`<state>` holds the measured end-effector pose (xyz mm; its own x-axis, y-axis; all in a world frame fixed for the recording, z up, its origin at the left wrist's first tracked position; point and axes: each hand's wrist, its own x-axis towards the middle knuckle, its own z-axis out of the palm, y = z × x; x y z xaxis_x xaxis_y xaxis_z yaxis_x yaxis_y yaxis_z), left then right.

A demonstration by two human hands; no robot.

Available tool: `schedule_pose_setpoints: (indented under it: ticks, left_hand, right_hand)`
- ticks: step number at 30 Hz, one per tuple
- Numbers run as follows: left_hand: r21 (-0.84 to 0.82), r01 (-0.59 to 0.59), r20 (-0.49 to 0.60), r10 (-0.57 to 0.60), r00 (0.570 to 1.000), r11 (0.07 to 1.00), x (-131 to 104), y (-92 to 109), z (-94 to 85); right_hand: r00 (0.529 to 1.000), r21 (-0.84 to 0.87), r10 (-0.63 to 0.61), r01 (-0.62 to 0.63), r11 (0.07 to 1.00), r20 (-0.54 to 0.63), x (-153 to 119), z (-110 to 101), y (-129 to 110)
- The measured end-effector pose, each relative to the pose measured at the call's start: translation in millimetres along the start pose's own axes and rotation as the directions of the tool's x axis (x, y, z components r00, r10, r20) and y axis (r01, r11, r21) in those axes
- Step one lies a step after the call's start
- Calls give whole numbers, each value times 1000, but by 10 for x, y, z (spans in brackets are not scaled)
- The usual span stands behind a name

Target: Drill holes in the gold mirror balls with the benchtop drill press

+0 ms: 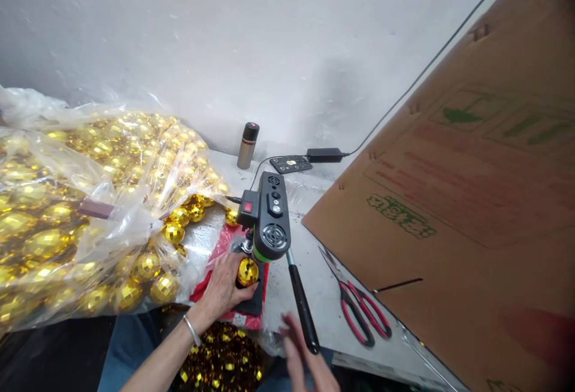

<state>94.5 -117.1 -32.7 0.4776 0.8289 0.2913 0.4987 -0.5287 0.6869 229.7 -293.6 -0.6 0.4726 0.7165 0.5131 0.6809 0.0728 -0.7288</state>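
Head view: a round, mirror-faceted gold ball [248, 273] sits under the black, twin-grilled machine head [272, 215], and its smooth curve could roll, or a dropping head could nip fingers. The left hand [223, 282] reaches in from the near left, thumb and fingers gripping the ball; the blurred right hand [309, 368] hangs loosely open beside the long black lever handle [302, 302], contact unclear.
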Motion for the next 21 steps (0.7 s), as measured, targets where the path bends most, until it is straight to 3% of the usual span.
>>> schedule_pose_setpoints:
  ticks: [3, 5, 7, 9, 11, 14, 21]
  left_hand:
    - [-19, 9, 30, -8, 1000, 1000, -4, -24, 17]
    - [-30, 15, 42, -14, 999, 999, -22, -41, 16]
    - [-41, 18, 56, -16, 998, 999, -35, -46, 10]
    - [-48, 23, 61, -20, 998, 999, -39, -35, 2]
    - [-45, 39, 63, -36, 997, 998, -39, -11, -8]
    - [-42, 60, 77, -57, 995, 997, -35, 29, -25]
    - [-41, 51, 91, -47, 995, 998, -30, 22, 9]
  right_hand:
    - [981, -25, -126, 123, 992, -150, 416, -115, -126]
    - [926, -48, -342, 339, 939, -158, 662, -129, -272]
    - [866, -67, -450, 447, 892, -217, 867, -114, -442]
    - [809, -44, -554, 557, 829, -197, 1034, -87, -593]
    - [783, -11, -611, 615, 789, -117, 1155, -42, -687]
    - [775, 52, -623, 630, 775, -108, 1215, 86, -693]
    - [808, 52, -530, 559, 827, -257, 1011, 418, -542]
